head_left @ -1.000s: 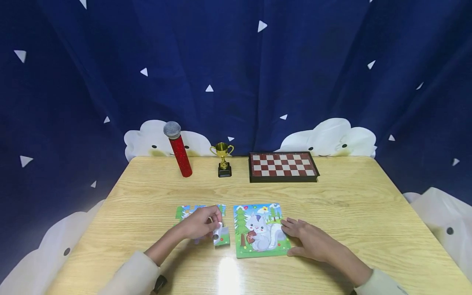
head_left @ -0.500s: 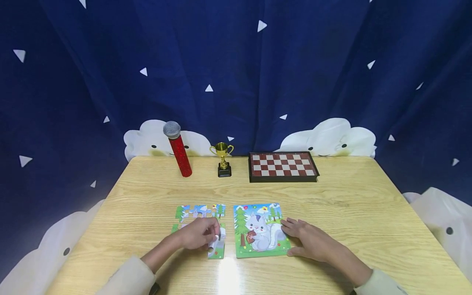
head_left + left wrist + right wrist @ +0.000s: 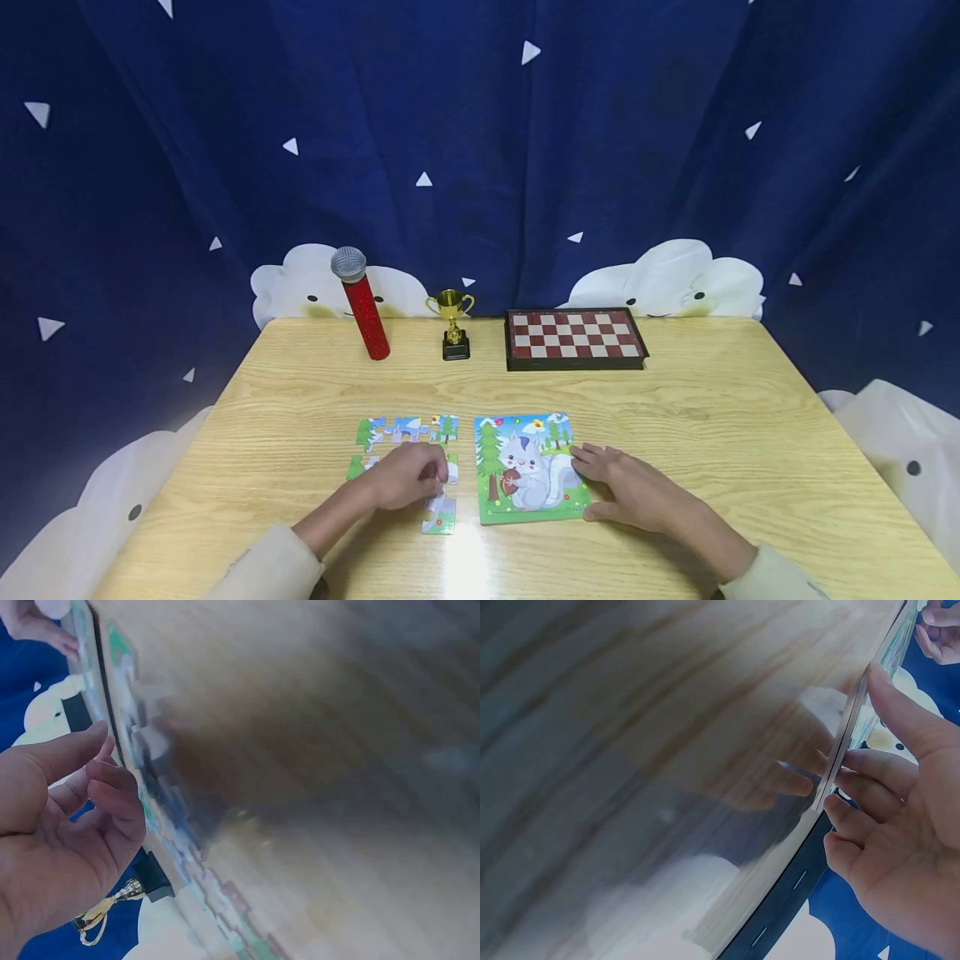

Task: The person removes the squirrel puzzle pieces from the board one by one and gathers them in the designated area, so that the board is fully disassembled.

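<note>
My left hand [image 3: 405, 477] hovers low over loose jigsaw pieces [image 3: 407, 429] with forest pictures, covering some of them. In the left wrist view its fingers [image 3: 116, 791] bend loosely, the thumb lies apart from them, and nothing shows between. Just in front of this hand lies a green and grey puzzle piece [image 3: 439, 518]. Beside the pieces is a square squirrel picture board [image 3: 528, 471]. My right hand [image 3: 633, 492] rests at its right side, fingertips on the right edge and thumb near the front corner. In the right wrist view the thumb [image 3: 900, 705] touches the board's edge.
Along the back of the wooden table [image 3: 712, 400] stand a red microphone [image 3: 367, 317], a small gold trophy cup [image 3: 453, 321] and a red-and-white checkered board [image 3: 576, 337] in a black frame. Behind hangs a dark blue curtain [image 3: 480, 150] with white triangles and clouds.
My left hand brought the green and grey piece toward the front and left, set it at the lower right of the other pieces and let go. My right hand stays put.
</note>
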Tool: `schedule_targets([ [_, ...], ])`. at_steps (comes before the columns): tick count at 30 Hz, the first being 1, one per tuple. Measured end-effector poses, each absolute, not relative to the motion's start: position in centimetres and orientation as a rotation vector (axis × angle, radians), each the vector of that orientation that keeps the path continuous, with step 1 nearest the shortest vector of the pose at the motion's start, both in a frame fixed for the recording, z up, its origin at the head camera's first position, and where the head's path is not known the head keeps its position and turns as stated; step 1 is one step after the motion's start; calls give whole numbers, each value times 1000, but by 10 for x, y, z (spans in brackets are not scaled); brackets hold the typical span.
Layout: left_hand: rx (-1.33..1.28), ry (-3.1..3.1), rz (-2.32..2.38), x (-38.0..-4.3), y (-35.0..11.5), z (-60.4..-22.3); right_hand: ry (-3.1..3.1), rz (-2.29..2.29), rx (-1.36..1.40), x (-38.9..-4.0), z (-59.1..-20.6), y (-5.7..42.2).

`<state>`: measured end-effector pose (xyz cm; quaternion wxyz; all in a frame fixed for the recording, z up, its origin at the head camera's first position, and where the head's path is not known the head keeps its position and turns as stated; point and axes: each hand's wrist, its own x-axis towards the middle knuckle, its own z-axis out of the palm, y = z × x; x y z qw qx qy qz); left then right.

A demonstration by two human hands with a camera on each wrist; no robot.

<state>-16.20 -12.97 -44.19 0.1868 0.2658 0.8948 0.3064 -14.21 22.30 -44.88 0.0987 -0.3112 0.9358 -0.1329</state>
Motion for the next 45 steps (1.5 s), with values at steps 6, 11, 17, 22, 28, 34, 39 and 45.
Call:
schedule_targets([
  [6,796,2540,890,-168,-126,-437,2772,-387,-922,-142,-449,224],
  [11,799,2533,909,-172,-114,-435,2775,-373,-922,-142,-449,224],
  [17,803,2481,938,-175,-90,-434,2773,-367,-920,-142,-450,224],
  [22,801,2445,937,-174,-71,-435,2768,-371,-919,-143,-451,223],
  [28,842,2441,904,-172,-54,-438,2770,-383,-920,-143,-451,223],
  [34,819,2343,978,-171,-46,-441,2765,-401,-920,-142,-450,223],
  [39,813,2336,963,-170,-41,-445,2765,-390,-911,-143,-450,223],
  [45,849,2455,836,-167,-34,-448,2765,-393,-903,-142,-450,223],
])
